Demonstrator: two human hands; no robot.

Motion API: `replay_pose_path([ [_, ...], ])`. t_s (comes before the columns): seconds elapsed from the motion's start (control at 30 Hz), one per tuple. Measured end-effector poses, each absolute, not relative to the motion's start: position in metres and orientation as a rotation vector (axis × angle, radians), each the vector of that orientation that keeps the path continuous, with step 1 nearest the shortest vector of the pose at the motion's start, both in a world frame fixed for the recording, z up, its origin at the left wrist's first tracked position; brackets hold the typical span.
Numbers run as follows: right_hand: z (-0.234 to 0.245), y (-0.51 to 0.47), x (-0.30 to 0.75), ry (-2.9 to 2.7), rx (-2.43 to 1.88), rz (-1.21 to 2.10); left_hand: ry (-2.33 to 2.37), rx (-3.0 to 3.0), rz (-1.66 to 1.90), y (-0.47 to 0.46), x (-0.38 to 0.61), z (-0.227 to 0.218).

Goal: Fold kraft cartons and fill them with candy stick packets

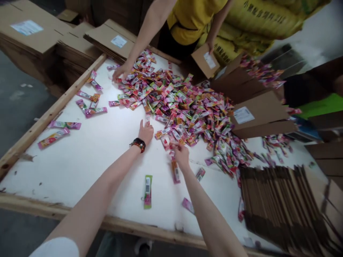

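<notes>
Sachets (171, 103) are being left in a loose heap across the middle of a white board table (75, 171), while one long sachet (175, 172) is being pinched by the right hand (181, 155), its fingers drawn together at the heap's lower edge. The left hand (146, 132) is being held just beside it, fingers spread apart above the board. A co-worker's hand (120, 71) is being pressed against the heap's upper left edge, so sachets could be knocked loose if the hands cross. Strays could be pushed against the flattened cartons (278, 203) at lower right; open board is being left at lower left, bounded by the wooden rim (40, 121).
</notes>
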State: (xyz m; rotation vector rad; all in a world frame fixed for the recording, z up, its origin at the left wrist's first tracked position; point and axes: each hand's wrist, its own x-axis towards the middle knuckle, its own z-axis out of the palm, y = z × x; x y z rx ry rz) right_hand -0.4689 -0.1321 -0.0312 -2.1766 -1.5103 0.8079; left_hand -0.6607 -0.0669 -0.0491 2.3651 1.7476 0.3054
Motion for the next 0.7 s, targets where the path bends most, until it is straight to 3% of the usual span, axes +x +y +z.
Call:
replay_pose_path([
  [0.17,-0.005,-0.113,-0.449,-1.299,-2.238,0.456,1.789,2.326,0.272,-0.071,-0.66,-0.041],
  [0.3,-0.02,-0.111,-0.501,-1.761,-1.961,0.666,1.731,2.327,0.182,-0.024,-0.648,-0.043],
  [0.4,-0.043,-0.13,-0.511,-1.716,-1.971,0.652,1.584,2.409,0.104,-0.02,-0.642,-0.053],
  [0.57,-0.062,-0.135,-0.424,-1.32,-2.179,0.406,1.49,2.526,0.166,-0.081,-0.646,-0.069],
  [0.7,-0.07,-0.094,-0.361,-1.336,-2.242,0.445,1.554,2.495,0.233,-0.119,-0.647,-0.072],
])
